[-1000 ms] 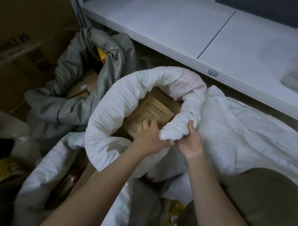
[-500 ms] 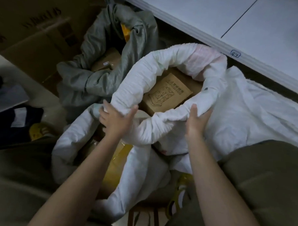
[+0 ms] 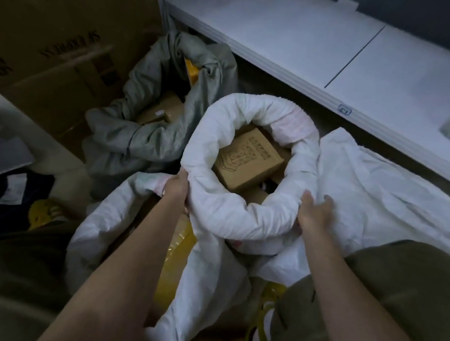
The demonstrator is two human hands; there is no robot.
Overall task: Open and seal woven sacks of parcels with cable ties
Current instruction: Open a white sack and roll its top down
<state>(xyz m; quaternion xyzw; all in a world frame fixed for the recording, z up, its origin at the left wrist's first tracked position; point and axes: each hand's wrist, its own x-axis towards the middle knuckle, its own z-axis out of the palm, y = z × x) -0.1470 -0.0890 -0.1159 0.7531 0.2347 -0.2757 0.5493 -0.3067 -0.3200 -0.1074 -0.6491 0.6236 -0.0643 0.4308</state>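
Left hand (image 3: 176,187), fingers curled around the near-left part of the thick rolled-down rim of the white woven plastic sack (image 3: 232,217), gripping the bunched fabric; right hand (image 3: 313,213), set against the near-right part of the same rim, thumb lying over the roll and fingers spread on its outer side where it meets the loose white sheeting (image 3: 373,182) (whether the fingers actually clench the rim cannot be told from this angle). Between the two hands the rim sags toward the viewer, and the sack mouth stands open in a ring just beyond them. Inside the mouth, ahead of both hands, lies a brown rectangular cardboard parcel with a dark printed design (image 3: 247,163), tilted, with further brown parcels partly hidden beneath it. Beyond and outward from the left hand sits a crumpled grey-green woven sack (image 3: 142,138), also open, holding a small brown carton (image 3: 156,114) and a yellow item too obscured to identify. Behind that sack rises a large brown corrugated box with dark lettering (image 3: 69,50). Beyond the right hand runs a pale grey shelf board (image 3: 314,45) bearing a small blue-outlined label on its front edge.
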